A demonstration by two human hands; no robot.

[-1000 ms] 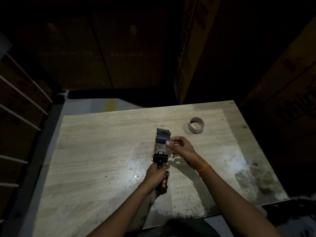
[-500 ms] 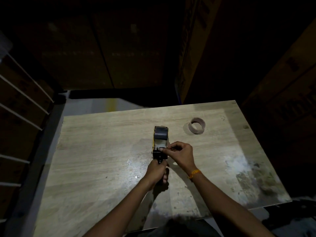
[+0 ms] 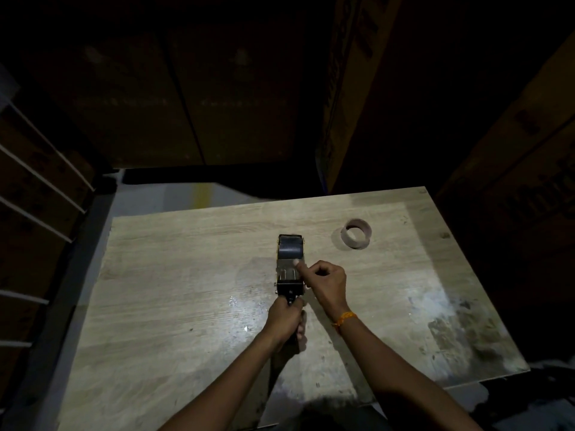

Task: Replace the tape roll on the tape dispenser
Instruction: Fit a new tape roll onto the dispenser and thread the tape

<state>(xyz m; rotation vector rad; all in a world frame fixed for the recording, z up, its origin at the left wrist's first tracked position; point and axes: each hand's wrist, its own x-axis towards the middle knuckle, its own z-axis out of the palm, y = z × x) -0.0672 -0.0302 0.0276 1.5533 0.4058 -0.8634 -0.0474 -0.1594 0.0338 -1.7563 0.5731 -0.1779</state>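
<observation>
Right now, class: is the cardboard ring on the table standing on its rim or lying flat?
Lying flat: the cardboard ring rests on the table, its round opening facing up.

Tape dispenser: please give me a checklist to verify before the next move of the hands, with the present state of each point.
1. Left hand grips the handle of the tape dispenser: ok.
2. A roll sits in the dispenser's holder: ok, a dark roll is there.
3. Right hand has its fingers on the tape just below the roll: ok.
4. Tape end threaded to the blade: cannot tell, too dark.
5. Empty core lies apart on the table, clear of the work: ok.
</observation>
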